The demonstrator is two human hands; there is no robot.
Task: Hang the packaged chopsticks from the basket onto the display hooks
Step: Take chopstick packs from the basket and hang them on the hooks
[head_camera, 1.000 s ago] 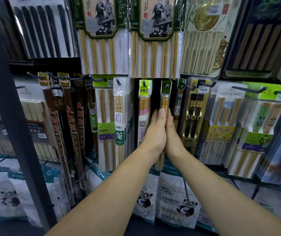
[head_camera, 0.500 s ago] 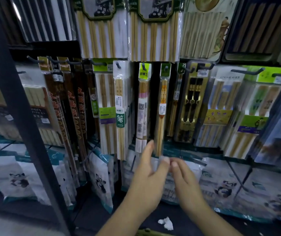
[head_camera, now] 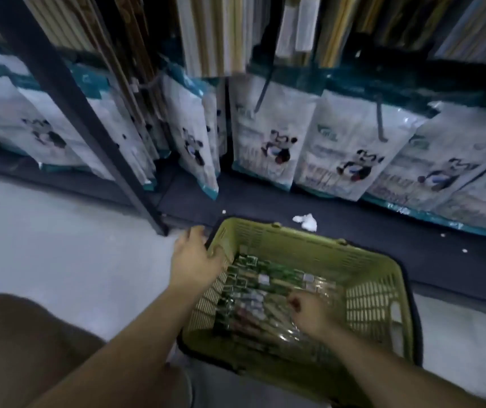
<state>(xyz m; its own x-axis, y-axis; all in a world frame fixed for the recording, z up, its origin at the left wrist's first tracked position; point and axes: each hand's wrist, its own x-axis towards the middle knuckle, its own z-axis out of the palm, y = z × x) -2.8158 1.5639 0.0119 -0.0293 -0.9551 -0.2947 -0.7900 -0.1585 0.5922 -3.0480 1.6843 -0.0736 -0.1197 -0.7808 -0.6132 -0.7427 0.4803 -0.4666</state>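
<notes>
Two hands: left hand [head_camera: 196,260] grips basket [head_camera: 294,245] rim; right hand [head_camera: 309,316] fingers [head_camera: 294,304] curled, hold unclear

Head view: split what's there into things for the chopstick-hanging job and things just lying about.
For the job: green basket, packaged chopsticks inside it, left hand at its rim, right hand over the packs.
Lying about: panda-print bags, crumpled white paper, dark shelf post.
</notes>
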